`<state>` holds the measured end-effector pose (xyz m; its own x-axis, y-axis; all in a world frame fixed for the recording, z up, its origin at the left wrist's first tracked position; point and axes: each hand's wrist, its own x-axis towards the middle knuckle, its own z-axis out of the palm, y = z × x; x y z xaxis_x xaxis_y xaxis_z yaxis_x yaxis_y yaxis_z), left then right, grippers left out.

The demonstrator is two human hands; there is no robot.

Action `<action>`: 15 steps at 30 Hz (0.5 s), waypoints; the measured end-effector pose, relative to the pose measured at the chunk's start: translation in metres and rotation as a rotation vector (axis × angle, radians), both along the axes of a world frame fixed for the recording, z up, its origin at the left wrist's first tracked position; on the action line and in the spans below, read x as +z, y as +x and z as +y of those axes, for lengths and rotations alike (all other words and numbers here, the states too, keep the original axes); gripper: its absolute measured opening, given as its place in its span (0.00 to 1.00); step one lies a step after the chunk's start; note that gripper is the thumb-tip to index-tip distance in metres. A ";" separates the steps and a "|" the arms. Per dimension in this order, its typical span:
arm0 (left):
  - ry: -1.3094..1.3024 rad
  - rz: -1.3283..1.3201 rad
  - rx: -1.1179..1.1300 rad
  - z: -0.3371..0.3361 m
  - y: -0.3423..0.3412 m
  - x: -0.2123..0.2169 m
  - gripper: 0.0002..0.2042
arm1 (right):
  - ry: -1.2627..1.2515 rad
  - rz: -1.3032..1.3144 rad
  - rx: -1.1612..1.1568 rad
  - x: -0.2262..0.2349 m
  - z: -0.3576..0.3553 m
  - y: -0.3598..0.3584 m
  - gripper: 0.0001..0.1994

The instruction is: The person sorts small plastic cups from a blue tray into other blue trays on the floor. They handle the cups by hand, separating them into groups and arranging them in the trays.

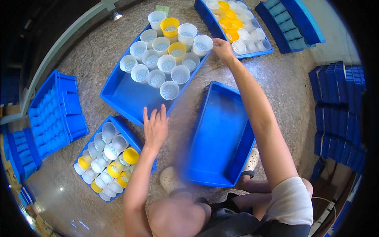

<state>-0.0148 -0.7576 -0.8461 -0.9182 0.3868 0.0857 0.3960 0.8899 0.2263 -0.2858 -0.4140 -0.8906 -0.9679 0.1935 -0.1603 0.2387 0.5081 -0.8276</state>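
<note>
The right hand pinches the rim of one white cup at the far corner of the blue tray holding twelve white and two yellow cups, while the left hand, fingers spread, rests on its near edge.

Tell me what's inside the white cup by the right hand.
The white cup at the right hand holds small pale pellets, filling it near the rim. What lies beneath that top layer is hidden.
</note>
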 end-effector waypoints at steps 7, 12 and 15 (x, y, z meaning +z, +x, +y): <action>-0.018 0.020 0.198 -0.030 -0.012 -0.019 0.21 | 0.233 0.067 0.074 0.019 0.001 0.046 0.20; -0.197 0.150 0.259 -0.085 -0.057 -0.022 0.18 | 0.162 -0.109 0.097 0.036 -0.010 0.082 0.20; -0.406 0.160 0.278 -0.108 -0.088 -0.013 0.14 | 0.115 -0.230 0.086 0.043 -0.027 0.098 0.23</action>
